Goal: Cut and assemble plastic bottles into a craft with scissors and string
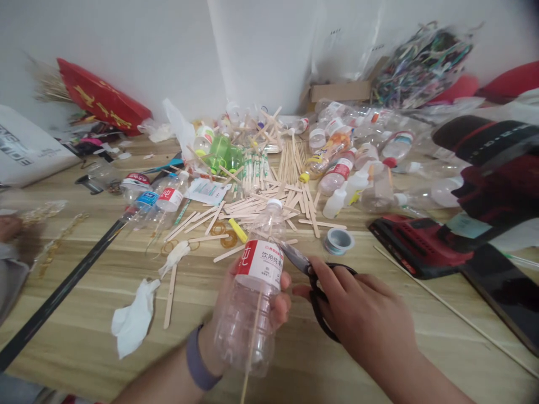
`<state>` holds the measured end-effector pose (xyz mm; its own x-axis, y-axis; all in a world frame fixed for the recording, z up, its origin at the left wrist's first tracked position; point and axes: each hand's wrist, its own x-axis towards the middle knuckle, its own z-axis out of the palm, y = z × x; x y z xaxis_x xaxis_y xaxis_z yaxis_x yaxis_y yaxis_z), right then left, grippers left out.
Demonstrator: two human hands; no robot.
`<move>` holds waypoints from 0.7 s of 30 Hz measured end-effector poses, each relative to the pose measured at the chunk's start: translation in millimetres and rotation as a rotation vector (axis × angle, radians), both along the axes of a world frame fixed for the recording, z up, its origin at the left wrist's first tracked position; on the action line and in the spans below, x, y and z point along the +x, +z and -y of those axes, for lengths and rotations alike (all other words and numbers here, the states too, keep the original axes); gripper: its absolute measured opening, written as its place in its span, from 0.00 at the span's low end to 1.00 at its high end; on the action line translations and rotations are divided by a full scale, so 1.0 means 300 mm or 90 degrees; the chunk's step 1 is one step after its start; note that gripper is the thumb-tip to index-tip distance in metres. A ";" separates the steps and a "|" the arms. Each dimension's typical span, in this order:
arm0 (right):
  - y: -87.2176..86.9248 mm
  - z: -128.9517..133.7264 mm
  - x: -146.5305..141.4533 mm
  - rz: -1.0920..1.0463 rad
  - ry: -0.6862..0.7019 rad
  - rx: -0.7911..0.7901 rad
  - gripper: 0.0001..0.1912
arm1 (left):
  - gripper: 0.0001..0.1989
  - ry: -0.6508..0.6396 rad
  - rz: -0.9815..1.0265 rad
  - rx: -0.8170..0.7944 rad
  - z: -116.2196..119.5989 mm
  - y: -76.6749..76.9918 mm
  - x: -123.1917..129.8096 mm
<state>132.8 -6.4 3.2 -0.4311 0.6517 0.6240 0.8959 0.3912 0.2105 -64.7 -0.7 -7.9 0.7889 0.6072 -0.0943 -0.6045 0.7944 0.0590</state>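
A clear plastic bottle with a red and white label and a white cap stands tilted in front of me. My left hand is wrapped round it from behind, its fingertips showing at the right side. A thin wooden skewer runs along the bottle's lower front; I cannot tell whether it is inside. In my right hand is a pair of black-handled scissors, with the blades pointing left and their tips at the label's upper right edge. The blades look nearly closed.
Craft sticks and skewers lie beyond the bottle. Several empty bottles crowd the back right. A red and black power drill stands at right beside a phone. Crumpled tissue lies left. Another person's hand shows at far left.
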 end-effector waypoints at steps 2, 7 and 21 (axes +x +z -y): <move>0.001 0.000 -0.002 0.000 0.001 0.001 0.26 | 0.28 0.005 0.007 0.005 0.000 -0.001 0.001; 0.002 -0.005 -0.005 0.006 0.008 0.001 0.28 | 0.29 0.008 -0.004 0.019 -0.003 -0.003 0.005; -0.032 -0.008 0.034 -0.115 -0.002 -0.102 0.18 | 0.24 0.051 -0.083 0.071 -0.017 0.015 0.009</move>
